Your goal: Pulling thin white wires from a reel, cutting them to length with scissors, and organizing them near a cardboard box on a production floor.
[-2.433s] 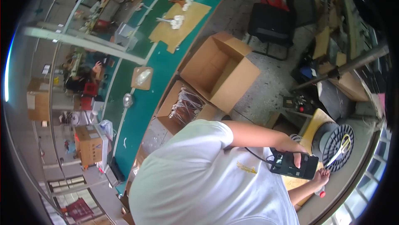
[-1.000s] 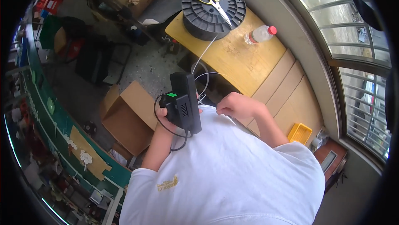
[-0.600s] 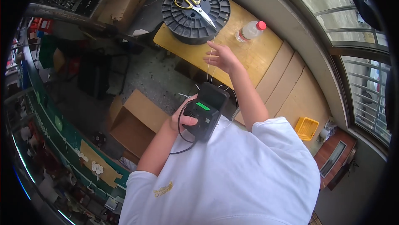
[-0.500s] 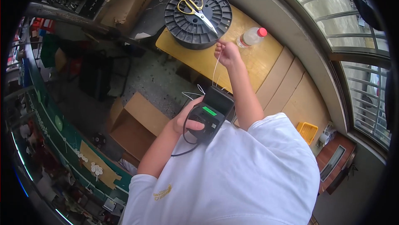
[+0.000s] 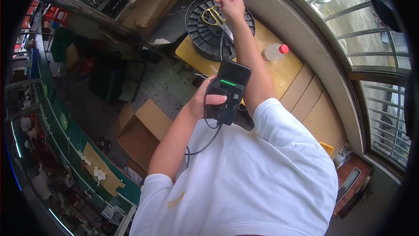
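My left hand (image 5: 204, 98) is wrapped round a black boxy device (image 5: 229, 88) with a green strip, its thumb lying across the front. A dark cable hangs in a loop from the device. Over the far side of a black ribbed spool (image 5: 200, 39), my right hand (image 5: 233, 7) is closed, with fingertips pinching a thin pale cord (image 5: 188, 9). This cord curves round the spool's left rim. Scissors (image 5: 214, 16) with yellow handles lie on the spool, their blades partly hidden by my right forearm. A grey strand (image 5: 221, 48) runs up from behind the device across the spool.
The spool stands on a yellow wooden table (image 5: 279, 79). Right of it is a clear bottle (image 5: 274, 52) with a red cap. Cardboard sheets (image 5: 301, 94) cover the nearer tabletop. An open cardboard box (image 5: 146, 127) sits on the floor at left. Barred windows line the right wall.
My right hand has moved up and away, from the spool's near right edge to its far side, drawing the cord along. My left hand has raised the device slightly.
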`<state>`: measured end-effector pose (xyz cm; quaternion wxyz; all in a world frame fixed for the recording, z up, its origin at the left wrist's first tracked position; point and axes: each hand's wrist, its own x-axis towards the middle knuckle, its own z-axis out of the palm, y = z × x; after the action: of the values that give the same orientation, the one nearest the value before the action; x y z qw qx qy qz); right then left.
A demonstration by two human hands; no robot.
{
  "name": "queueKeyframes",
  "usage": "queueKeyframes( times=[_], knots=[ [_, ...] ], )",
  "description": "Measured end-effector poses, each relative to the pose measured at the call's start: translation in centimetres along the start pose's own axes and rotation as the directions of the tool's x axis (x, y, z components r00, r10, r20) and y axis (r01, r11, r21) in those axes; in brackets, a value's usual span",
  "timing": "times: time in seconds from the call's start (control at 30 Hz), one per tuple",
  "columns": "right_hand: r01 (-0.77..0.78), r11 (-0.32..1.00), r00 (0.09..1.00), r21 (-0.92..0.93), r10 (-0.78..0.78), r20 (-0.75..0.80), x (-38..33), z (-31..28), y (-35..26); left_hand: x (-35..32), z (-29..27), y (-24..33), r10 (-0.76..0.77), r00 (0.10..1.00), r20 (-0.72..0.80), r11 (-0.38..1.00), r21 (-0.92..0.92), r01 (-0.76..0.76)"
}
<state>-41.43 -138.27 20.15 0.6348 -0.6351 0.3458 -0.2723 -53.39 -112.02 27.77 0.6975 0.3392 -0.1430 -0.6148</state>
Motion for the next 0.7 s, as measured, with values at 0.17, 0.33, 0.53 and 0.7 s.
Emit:
queueKeyframes(
  times=[0.17, 0.33, 0.53, 0.7],
  knots=[
    [-0.143, 0.989, 0.754, 0.020, 0.096, 0.650, -12.9, 2.9, -3.9, -7.9, -3.9, -1.2, 0.112, 0.967, -0.230, 0.969, -0.192, -0.158],
    [0.039, 0.999, 0.493, -0.025, 0.003, 0.870, -22.5, -2.7, -3.5, -12.2, -4.8, -1.9, 0.285, 0.845, -0.452, 0.861, -0.267, -0.433],
    [0.200, 0.964, 0.388, -0.173, 0.085, 0.918, -28.4, -9.2, -1.8, -10.9, -5.6, -5.6, 0.396, 0.914, -0.085, 0.755, -0.536, -0.377],
    [0.206, 0.847, 0.525, -0.489, 0.326, 0.786, -31.0, -15.8, 0.5, -9.3, -6.8, -6.8, 0.280, 0.956, -0.093, 0.773, -0.568, -0.282]
  ],
)
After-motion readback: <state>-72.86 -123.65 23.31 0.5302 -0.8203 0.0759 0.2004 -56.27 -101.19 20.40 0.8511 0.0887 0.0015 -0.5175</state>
